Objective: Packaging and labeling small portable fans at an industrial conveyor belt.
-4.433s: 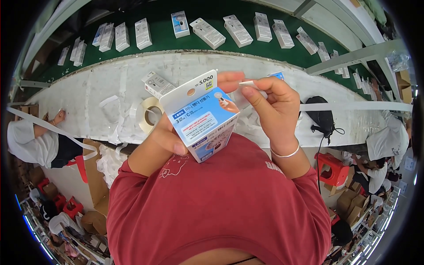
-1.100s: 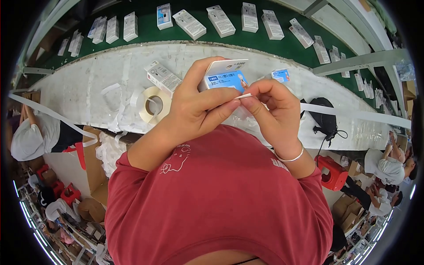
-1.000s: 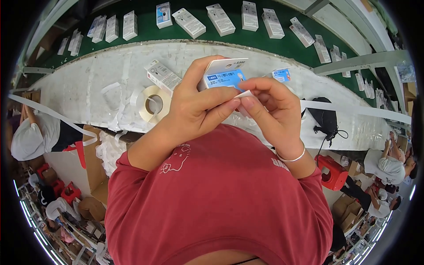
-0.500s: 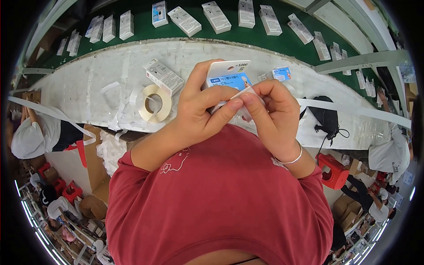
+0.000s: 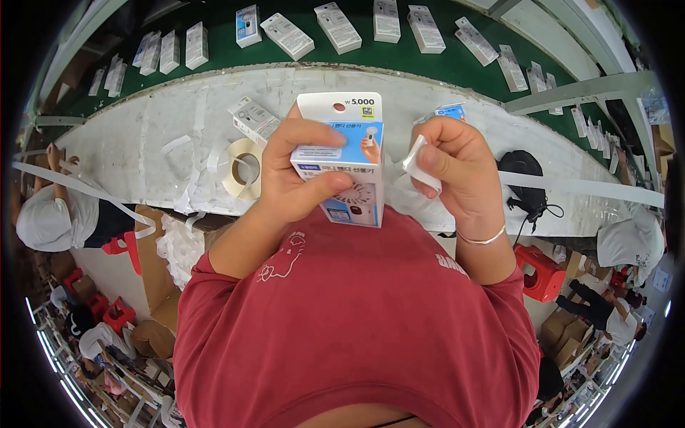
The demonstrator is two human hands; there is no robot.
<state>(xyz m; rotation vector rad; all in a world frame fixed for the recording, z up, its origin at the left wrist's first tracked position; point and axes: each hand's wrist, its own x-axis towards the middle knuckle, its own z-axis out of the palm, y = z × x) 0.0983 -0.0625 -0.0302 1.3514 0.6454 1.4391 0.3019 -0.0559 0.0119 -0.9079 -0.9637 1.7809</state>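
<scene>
White desk (image 5: pixel 143 143), worn surface. Roll of clear tape (image 5: pixel 241 168) lying flat on it; a small white box (image 5: pixel 254 120) just beside the roll, farther back. Green conveyor belt (image 5: pixel 442 68) beyond the desk, carrying a row of white boxes (image 5: pixel 337 27). Red stool (image 5: pixel 540 273) below right. Cardboard cartons (image 5: pixel 153 285) under the desk, left.

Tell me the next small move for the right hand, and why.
Probably bring the small white strip, pinched in the right hand, across to the blue and white carton that the left hand holds upright: the strip sits just beside the carton's edge, not yet touching.
</scene>
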